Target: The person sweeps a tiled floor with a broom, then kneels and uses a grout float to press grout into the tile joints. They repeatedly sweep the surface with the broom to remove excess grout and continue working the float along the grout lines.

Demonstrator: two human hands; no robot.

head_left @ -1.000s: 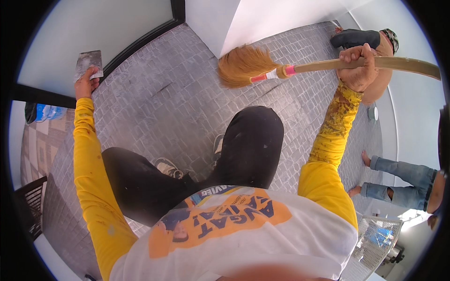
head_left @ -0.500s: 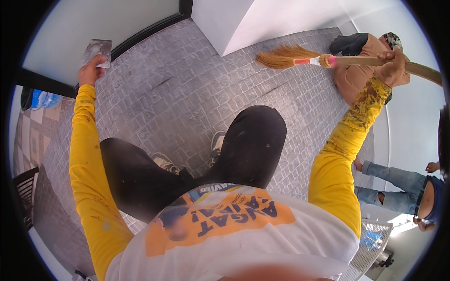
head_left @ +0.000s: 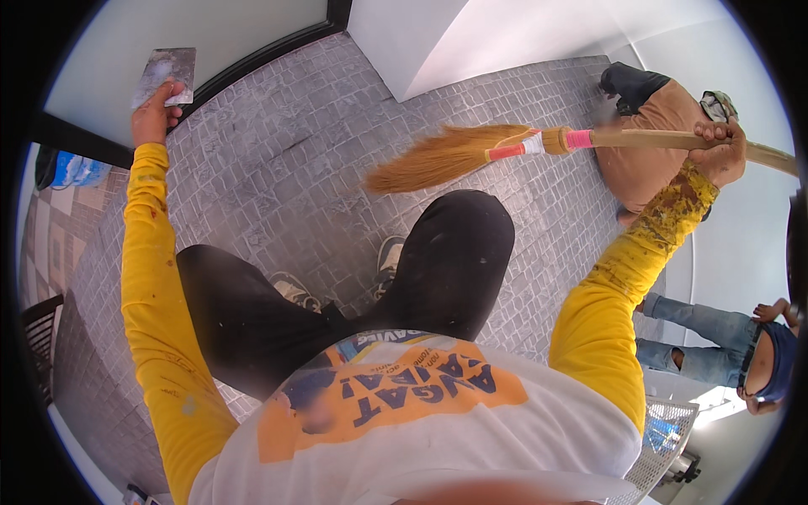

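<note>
At the upper left, my left hand [head_left: 153, 116] is closed on a scraper [head_left: 172, 69], a thin rectangular grey plate smeared with pale residue. It is held up near the dark-framed panel. On the upper right, my right hand [head_left: 720, 153] wraps round the wooden handle of a broom [head_left: 450, 158]. The broom lies nearly level across the view, its tan straw bristles fanned toward the left, with red, white and pink bands at the neck. Whether the bristles touch the paved floor [head_left: 278, 160], I cannot tell.
A crouching person [head_left: 661, 126] in a tan top is behind the broom handle. Another person in ripped jeans [head_left: 707, 324] stands at the right. A white pillar [head_left: 404, 50] rises ahead, a perforated white panel [head_left: 669, 438] is at the lower right, and a blue bag [head_left: 80, 171] at the left.
The broom's bristles have swung left and nearer to me, while my right hand shifted slightly right and nearer. My left hand with the scraper has risen a little. The crouching person has shifted.
</note>
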